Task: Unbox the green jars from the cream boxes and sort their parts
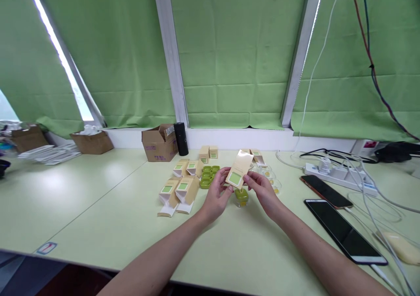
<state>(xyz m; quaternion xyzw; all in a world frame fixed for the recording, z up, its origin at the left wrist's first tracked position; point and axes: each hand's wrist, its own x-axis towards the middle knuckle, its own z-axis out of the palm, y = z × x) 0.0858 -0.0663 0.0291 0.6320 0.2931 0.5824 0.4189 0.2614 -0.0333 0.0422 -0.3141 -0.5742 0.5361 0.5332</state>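
Note:
Both hands hold one small beige carton (239, 168) with a green square label, tilted above the table. My left hand (217, 196) grips its lower left edge with curled fingers. My right hand (261, 189) pinches its lower right corner. Just under the carton a small clear jar with a green lid (241, 197) stands on the table between my hands. Several open beige cartons (179, 192) lie to the left of my left hand. A cluster of green lids (208, 175) sits behind my left hand.
The pale green table (98, 200) holds a brown cardboard box (159, 144), a black tumbler (181, 138), more cartons (208, 151) at the back, two phones (343, 231), a power strip (339, 173) with cables, and another box (92, 141) far left.

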